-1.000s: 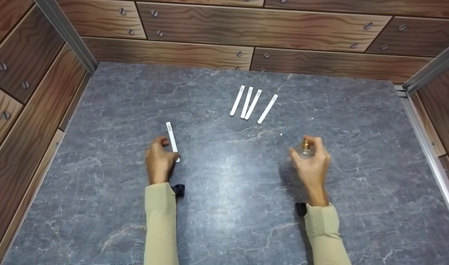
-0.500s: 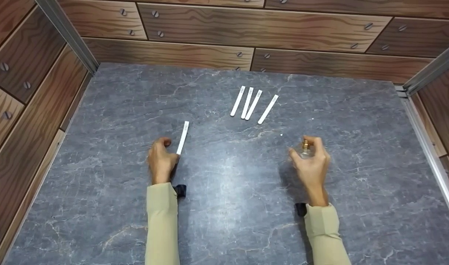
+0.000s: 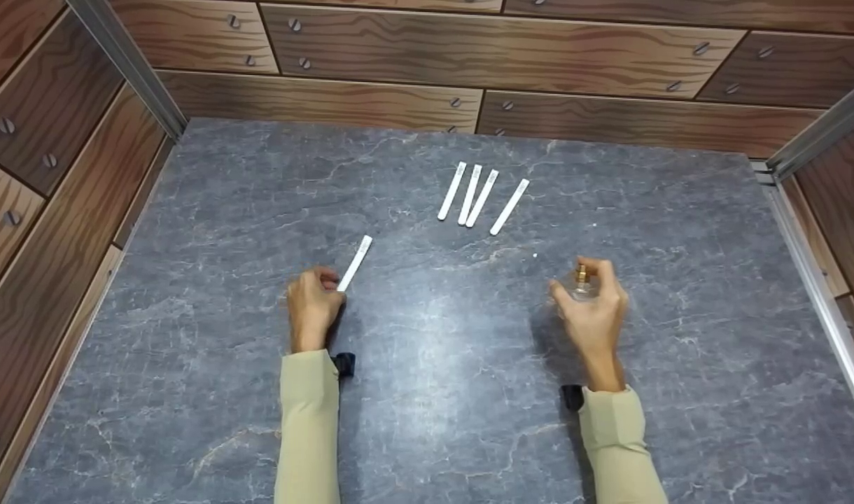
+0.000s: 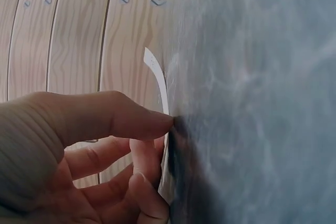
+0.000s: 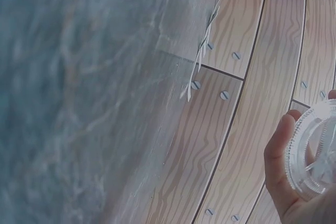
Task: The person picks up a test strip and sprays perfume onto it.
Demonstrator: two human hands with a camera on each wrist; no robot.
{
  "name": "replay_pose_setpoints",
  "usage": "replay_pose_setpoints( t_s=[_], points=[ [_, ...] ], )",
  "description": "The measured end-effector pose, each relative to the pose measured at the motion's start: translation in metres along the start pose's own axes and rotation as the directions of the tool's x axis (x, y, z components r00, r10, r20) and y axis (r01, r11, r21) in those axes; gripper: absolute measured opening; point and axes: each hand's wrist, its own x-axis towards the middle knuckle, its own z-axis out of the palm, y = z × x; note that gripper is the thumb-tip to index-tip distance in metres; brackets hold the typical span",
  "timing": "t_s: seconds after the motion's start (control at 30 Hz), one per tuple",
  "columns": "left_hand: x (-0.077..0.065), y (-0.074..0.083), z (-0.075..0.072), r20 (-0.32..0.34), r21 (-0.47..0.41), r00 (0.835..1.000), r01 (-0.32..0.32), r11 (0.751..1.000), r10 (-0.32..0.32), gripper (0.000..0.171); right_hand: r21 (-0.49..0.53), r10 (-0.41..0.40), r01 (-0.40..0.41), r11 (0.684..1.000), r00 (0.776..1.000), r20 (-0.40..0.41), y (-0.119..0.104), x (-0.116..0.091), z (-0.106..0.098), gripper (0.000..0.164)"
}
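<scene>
My left hand [image 3: 313, 306] pinches the lower end of a white perfume test strip [image 3: 357, 260]. In the left wrist view the thumb lies over that strip [image 4: 157, 77], whose far end bends upward; the other fingers curl beneath it. My right hand [image 3: 595, 315] holds a small clear glass perfume bottle [image 3: 581, 288] with a gold neck, the index finger at its top. The bottle's ridged clear base [image 5: 302, 156] faces the camera in the right wrist view, partly cut off by the frame edge.
Several more white test strips [image 3: 453, 191] lie side by side toward the back of the grey marbled table [image 3: 427, 392]. Tiny white specks [image 3: 535, 255] dot the table left of the bottle. Wood-patterned panels [image 3: 497, 52] wall the back and sides.
The strip in my left hand has swung from leaning left to leaning right, and that hand has shifted slightly right. My right hand and the bottle stay in place.
</scene>
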Motion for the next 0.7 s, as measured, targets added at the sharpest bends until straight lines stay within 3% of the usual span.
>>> replay_pose_setpoints(
  t_s=[0.33, 0.7],
  points=[
    [-0.0023, 0.006, 0.0003, -0.02, 0.025, 1.0, -0.007, 1.0, 0.007, 0.025, 0.001, 0.025, -0.025, 1.0, 1.0, 0.01, -0.002, -0.0003, -0.0024, 0.04],
    [0.0014, 0.0067, -0.0027, 0.075, 0.049, 0.997, 0.027, 0.998, -0.031, 0.029, 0.008, 0.031, -0.031, 0.999, 0.999, 0.015, -0.0029, -0.0008, 0.0003, 0.041]
  ],
)
